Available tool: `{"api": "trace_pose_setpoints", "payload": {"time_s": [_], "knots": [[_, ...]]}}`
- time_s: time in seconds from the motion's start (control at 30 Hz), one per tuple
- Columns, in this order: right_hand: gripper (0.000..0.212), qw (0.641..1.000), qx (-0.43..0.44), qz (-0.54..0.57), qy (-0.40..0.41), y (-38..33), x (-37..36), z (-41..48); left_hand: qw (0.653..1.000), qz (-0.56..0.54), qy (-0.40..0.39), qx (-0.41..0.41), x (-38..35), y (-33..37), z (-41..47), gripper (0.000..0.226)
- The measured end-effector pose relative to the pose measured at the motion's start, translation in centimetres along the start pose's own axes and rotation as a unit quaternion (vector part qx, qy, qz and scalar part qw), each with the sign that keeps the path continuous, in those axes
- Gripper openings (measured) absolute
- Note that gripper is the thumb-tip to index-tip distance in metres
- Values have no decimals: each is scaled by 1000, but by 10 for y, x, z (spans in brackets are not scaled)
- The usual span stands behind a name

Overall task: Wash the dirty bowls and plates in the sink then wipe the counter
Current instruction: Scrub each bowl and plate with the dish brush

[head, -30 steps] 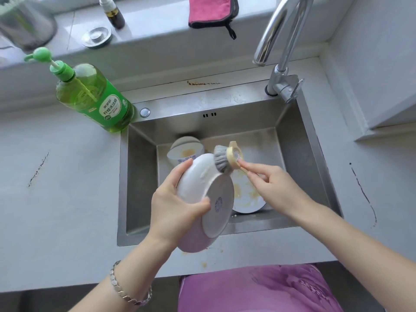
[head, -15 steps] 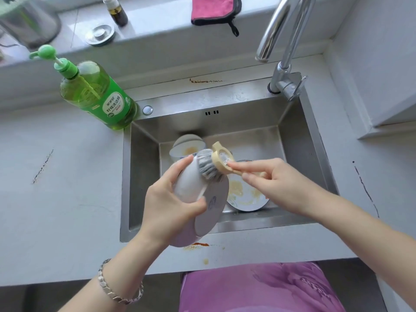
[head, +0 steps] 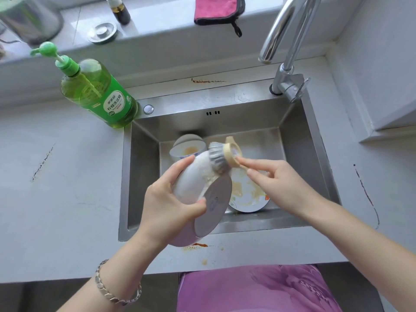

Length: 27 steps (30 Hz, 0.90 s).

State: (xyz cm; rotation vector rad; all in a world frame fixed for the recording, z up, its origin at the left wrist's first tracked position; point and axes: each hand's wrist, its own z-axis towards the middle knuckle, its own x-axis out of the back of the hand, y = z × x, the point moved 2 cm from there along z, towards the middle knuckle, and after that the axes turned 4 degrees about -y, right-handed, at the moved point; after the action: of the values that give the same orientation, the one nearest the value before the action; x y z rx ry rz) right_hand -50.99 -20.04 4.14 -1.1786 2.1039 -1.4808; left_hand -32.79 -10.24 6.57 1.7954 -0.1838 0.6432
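Head view gives me the left hand [head: 166,203] curled round an upturned white bowl [head: 193,176] over the sink [head: 144,176], thumb at its base. My right hand [head: 276,188] pinches a beige-backed brush [head: 219,157], bristles pressed on the bowl's side just beyond the left fingertips. Under the right fingers lies a stained plate [head: 247,194]; a second dirty bowl [head: 186,147] sits just past the brush.
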Motion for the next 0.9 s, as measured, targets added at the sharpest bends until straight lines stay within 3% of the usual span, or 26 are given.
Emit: {"api": "trace_pose_setpoints", "payload": {"time_s": [0.43, 0.6, 0.77, 0.9], "knots": [[37, 997, -1, 55, 57, -3, -4, 6, 999, -38, 27, 8, -3, -1, 8, 68], [45, 982, -123, 68, 128, 53, -3, 1, 993, -97, 64, 1, -1, -5, 9, 69], [47, 916, -211, 282, 190, 72, -16, -9, 961, -233, 147, 35, -12, -13, 3, 69], [43, 892, -180, 399, 112, 58, -23, -3, 937, -296, 181, 28, -24, -5, 1, 70]]}}
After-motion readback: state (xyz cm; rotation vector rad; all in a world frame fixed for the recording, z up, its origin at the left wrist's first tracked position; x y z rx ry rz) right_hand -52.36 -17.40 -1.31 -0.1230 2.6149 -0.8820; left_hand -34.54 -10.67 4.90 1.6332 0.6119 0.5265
